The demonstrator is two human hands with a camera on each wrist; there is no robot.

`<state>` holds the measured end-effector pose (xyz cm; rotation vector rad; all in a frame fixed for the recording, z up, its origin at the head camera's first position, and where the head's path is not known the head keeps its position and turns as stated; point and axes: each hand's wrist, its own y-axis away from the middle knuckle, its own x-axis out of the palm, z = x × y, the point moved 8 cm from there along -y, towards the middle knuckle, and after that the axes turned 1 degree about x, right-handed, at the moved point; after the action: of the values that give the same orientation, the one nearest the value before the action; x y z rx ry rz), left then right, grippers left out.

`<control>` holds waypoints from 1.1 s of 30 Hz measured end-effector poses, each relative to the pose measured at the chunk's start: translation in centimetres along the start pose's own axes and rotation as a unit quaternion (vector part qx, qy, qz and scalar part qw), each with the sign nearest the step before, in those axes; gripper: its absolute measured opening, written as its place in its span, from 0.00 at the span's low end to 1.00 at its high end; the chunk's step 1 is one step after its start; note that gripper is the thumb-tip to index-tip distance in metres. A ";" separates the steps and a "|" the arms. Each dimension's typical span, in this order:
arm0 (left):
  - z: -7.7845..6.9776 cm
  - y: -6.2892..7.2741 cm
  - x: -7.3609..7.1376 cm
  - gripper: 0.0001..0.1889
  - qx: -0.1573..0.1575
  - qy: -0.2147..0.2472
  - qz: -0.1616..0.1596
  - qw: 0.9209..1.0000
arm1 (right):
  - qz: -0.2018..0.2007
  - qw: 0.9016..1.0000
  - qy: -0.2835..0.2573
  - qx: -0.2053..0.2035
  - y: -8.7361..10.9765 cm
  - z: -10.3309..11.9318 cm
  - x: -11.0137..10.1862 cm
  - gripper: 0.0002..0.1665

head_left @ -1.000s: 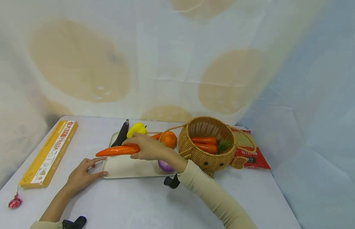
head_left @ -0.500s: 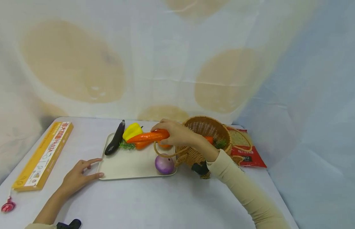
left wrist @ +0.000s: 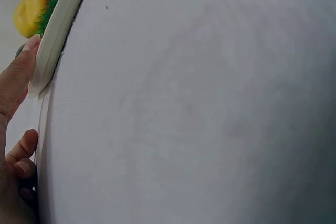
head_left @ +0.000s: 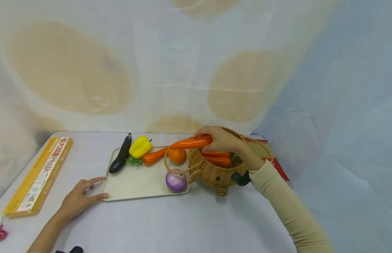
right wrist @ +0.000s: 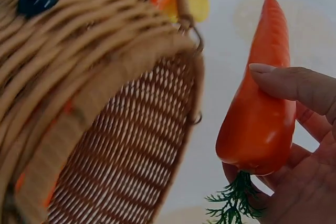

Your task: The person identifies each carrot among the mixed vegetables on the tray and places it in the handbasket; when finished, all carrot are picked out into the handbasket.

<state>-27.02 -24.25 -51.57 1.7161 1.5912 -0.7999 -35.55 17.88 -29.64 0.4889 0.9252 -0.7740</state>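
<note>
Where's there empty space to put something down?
On the tray, between the left hand and the purple onion. The table is bare along the tray's near edge, too. The tray's back is crowded with eggplant, yellow pepper, carrot and orange fruit.

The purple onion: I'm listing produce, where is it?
In the head view, the purple onion sits at the near right corner of the tray, in front of the orange fruit and left of the wicker basket.

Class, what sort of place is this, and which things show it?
Probably a staged tabletop set: a spotted backdrop behind a white table holding a tray and basket.
</note>
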 end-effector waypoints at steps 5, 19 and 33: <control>0.7 0.1 -0.2 0.42 -0.011 -0.004 0.006 1.000 | 0.006 0.999 -0.022 0.043 0.4 -2.1 -0.9 0.28; 0.9 0.6 -0.4 0.41 -0.010 0.001 0.005 1.000 | 0.119 0.985 -0.069 0.100 0.5 -7.6 -3.1 0.29; 1.0 1.6 -0.5 0.41 -0.019 0.006 0.003 1.000 | 0.165 0.978 -0.022 0.123 -2.9 -8.9 0.1 0.26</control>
<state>-25.50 -25.45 -51.67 1.7006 1.5986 -0.7547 -42.39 21.94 -34.57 0.8177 0.6865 -0.5943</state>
